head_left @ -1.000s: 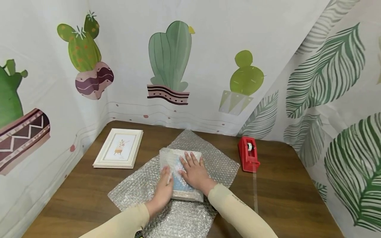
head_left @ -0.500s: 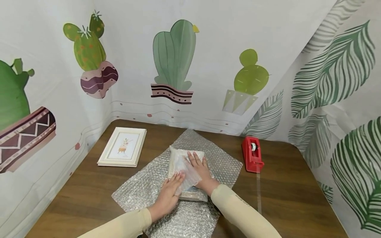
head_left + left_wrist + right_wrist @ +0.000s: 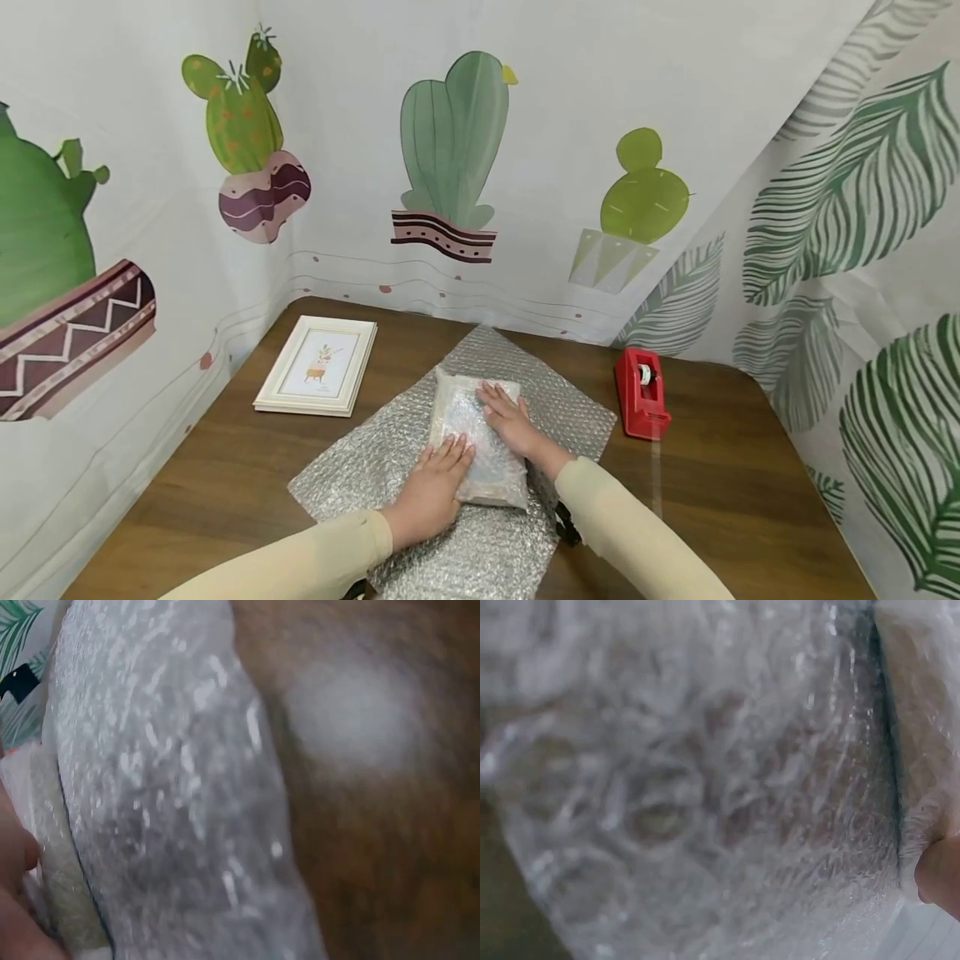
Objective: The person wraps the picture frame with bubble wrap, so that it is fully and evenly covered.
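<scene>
A flat rectangular package (image 3: 491,475) in bubble wrap lies in the middle of the table in the head view, a pale bluish picture faintly showing through its layers. My left hand (image 3: 431,492) rests with extended fingers on its lower left part. Across its upper right edge lies my right hand (image 3: 513,423), fingers stretched over the top. Under the package spreads a large bubble wrap sheet (image 3: 352,475), set diagonally. In the left wrist view the package's side (image 3: 64,877) shows beside my fingers (image 3: 15,922); the right wrist view shows a fingertip (image 3: 939,874) at its edge.
A cream picture frame (image 3: 365,367) with a potted-plant print lies at the back left. At the back right stands a red tape dispenser (image 3: 642,400), a clear tape strip (image 3: 657,475) running from it toward the front. Printed cloth walls (image 3: 555,150) close off the table's far side.
My left hand has brought a bubble wrap flap rightward over the package and now rests on it; the blue picture is covered. My right hand has slid out to the upper right edge.
</scene>
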Motion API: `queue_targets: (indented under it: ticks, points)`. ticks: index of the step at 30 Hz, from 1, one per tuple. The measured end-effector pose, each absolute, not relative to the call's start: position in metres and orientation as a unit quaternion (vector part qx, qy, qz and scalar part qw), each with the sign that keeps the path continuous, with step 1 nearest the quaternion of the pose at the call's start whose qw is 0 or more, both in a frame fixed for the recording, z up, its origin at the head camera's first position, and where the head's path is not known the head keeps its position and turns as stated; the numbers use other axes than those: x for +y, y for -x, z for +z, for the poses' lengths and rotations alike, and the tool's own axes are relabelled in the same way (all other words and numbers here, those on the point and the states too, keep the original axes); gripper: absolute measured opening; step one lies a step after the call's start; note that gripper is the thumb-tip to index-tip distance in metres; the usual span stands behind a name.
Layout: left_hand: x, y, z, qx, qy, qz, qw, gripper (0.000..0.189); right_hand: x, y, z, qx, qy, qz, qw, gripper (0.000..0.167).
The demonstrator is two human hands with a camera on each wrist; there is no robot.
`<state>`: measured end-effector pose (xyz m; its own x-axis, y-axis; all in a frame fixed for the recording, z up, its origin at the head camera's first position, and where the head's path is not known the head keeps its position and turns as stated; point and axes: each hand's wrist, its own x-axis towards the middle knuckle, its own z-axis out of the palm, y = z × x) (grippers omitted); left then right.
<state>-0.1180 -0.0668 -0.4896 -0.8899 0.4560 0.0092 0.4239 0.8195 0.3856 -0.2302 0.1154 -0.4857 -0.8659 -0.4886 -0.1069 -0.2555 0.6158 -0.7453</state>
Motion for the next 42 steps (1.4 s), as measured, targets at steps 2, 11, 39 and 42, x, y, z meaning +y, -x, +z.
queue_targets:
  ticks: [2, 11, 39, 42]
  points:
    - [-0.065, 0.117, -0.491, 0.957, -0.233, 0.168, 0.028, 0.068, 0.116, 0.229, -0.485, 0.886, 0.21, -0.382, 0.156, 0.051]
    - [-0.066, 0.116, -0.488, 0.942, -0.23, 0.229, 0.087, 0.085, 0.116, 0.226, -0.487, 0.914, 0.247, -0.287, 0.145, 0.065]
    - [-0.072, 0.124, -0.475, 0.941, -0.275, 0.193, 0.035, 0.046, 0.12, 0.23, -0.483, 0.903, 0.235, -0.315, 0.173, 0.076]
    - [-0.066, 0.121, -0.481, 0.951, -0.284, 0.12, 0.012, 0.048, 0.119, 0.23, -0.483, 0.904, 0.233, -0.313, 0.172, 0.077]
